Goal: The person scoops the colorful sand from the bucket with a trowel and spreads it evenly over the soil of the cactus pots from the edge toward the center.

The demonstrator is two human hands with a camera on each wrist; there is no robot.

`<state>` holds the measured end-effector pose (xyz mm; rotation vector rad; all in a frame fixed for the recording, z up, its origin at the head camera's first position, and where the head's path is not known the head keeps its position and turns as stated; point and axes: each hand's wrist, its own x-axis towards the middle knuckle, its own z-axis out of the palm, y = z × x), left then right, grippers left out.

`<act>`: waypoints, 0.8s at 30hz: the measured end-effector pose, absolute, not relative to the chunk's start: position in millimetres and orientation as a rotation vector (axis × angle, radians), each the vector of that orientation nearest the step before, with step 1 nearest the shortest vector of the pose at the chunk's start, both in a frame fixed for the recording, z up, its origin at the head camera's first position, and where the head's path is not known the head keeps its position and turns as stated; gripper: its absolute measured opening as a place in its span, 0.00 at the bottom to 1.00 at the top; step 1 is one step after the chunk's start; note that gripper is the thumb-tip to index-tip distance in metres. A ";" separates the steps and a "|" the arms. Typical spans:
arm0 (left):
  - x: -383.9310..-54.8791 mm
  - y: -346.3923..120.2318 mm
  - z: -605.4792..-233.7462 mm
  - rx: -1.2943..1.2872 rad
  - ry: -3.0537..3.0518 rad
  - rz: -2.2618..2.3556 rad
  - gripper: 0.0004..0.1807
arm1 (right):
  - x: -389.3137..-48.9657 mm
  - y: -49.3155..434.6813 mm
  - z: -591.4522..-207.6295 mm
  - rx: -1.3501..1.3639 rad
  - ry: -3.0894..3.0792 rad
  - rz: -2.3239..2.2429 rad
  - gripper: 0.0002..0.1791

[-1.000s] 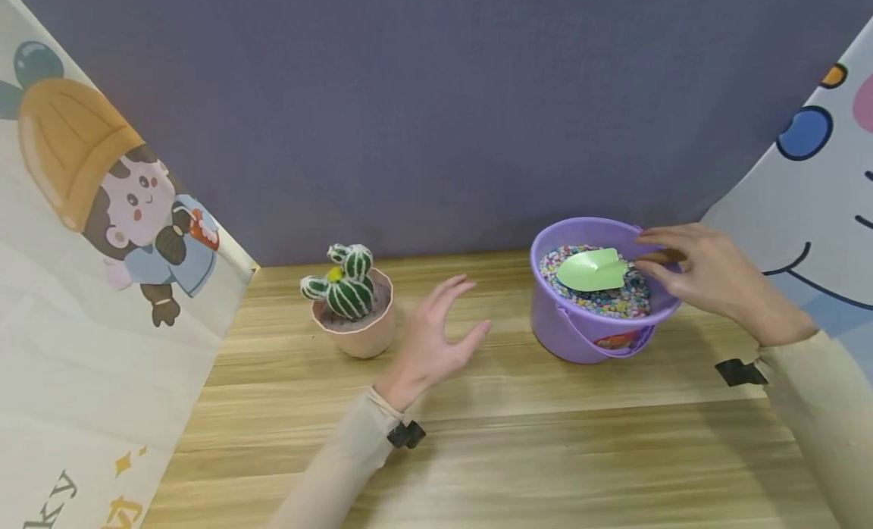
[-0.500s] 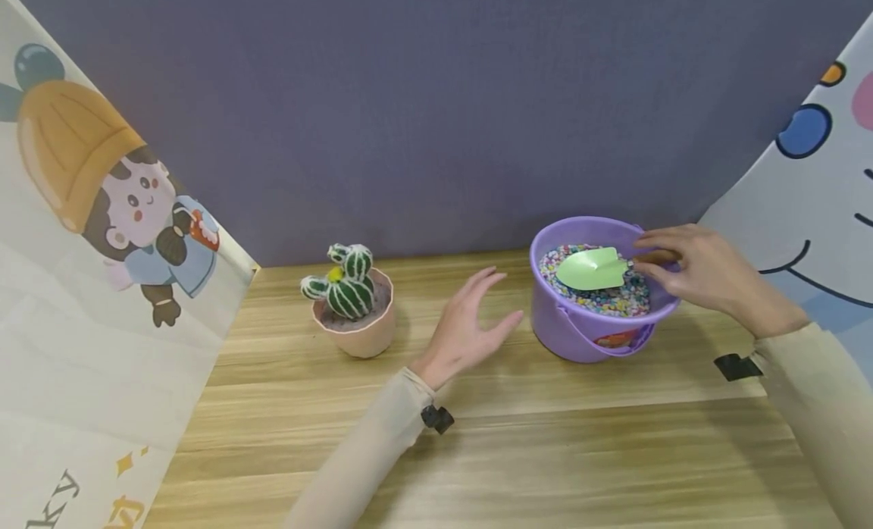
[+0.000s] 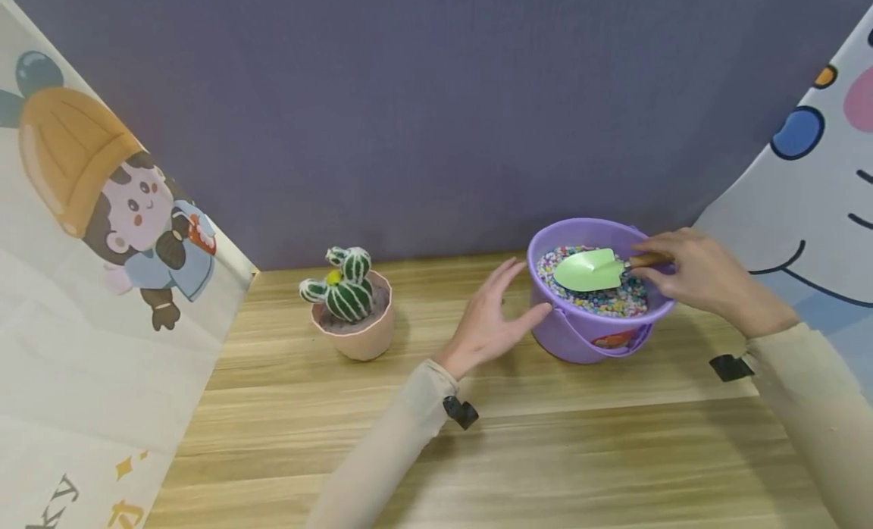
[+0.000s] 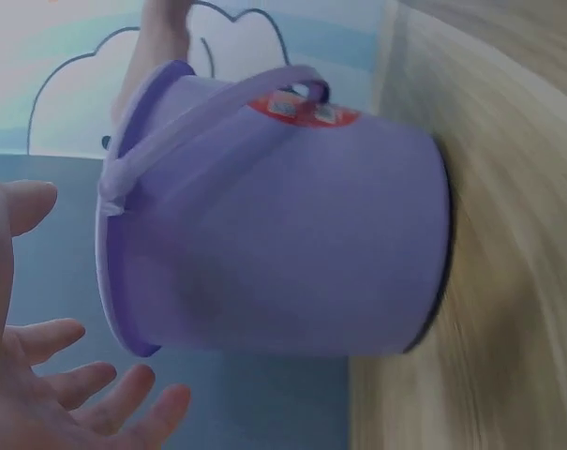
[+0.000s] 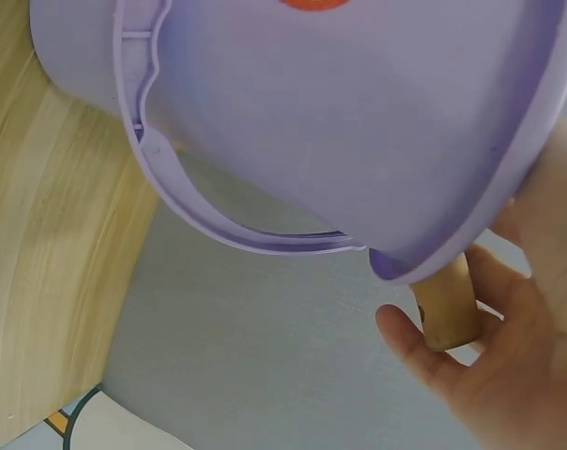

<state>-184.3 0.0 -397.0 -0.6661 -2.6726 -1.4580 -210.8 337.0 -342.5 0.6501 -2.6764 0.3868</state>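
A purple bucket (image 3: 576, 336) holds small multicoloured beads (image 3: 617, 305). Lying over the beads is a green trowel (image 3: 589, 271), its wooden handle (image 5: 447, 309) reaching past the rim on the right. My right hand (image 3: 702, 275) is at that handle, fingers on one side and thumb on the other; the right wrist view shows a gap between thumb and wood. Left of the bucket, my left hand (image 3: 487, 328) has its fingers spread, thumb close to the rim. In the left wrist view the fingers of this hand (image 4: 39, 375) stand apart from the bucket wall (image 4: 283, 225).
A cactus (image 3: 349, 290) in a pink pot (image 3: 368, 339) stands at the left on the wooden table (image 3: 546, 446). Behind is a dark grey-blue wall (image 3: 436, 120). Cartoon-printed panels flank both sides. The bucket's handle (image 5: 199, 216) hangs down its front.
My left hand has moved right, from near the cactus pot to beside the bucket. My right hand has shifted slightly left along the trowel's handle; the trowel stays in place.
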 end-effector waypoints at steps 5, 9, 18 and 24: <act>-187.9 5.1 -401.0 -0.671 -2.679 -1.474 0.48 | -210.0 338.6 -343.5 0.597 -2.706 0.375 0.25; -192.6 10.4 -402.6 -0.671 -2.665 -1.452 0.49 | -211.3 337.5 -340.9 0.586 -2.740 0.351 0.25; -198.4 15.1 -403.2 -0.698 -2.651 -1.451 0.49 | -213.6 333.6 -336.4 0.587 -2.804 0.316 0.16; -199.4 16.0 -406.0 -0.689 -2.661 -1.417 0.51 | -211.8 336.3 -336.4 0.615 -2.814 0.275 0.15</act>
